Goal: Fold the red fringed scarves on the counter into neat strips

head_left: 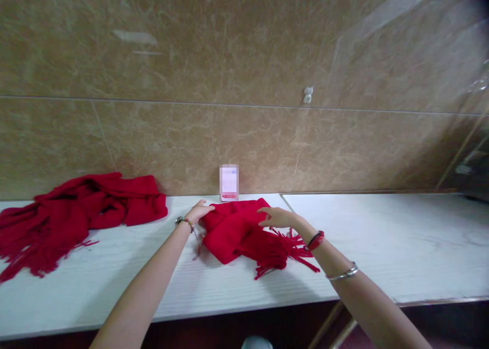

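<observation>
A red fringed scarf (233, 232) lies loosely folded and bunched on the white tabletop in front of me. Its tassels spread toward the lower right. At the scarf's upper left corner is my left hand (199, 211), fingers stretched out and touching or just over the fabric. On the opposite side, my right hand (280, 218) reaches in above the cloth with thumb and fingers apart, gripping nothing. Whether its fingertips touch the scarf I cannot tell.
Another red fringed scarf (126, 201) lies crumpled at the left. A phone (229, 183) with a blurred screen leans upright against the brown tiled wall (191, 145). A small white hook (308, 95) is fixed to that wall. The white tabletop (382, 242) has a seam right of the phone.
</observation>
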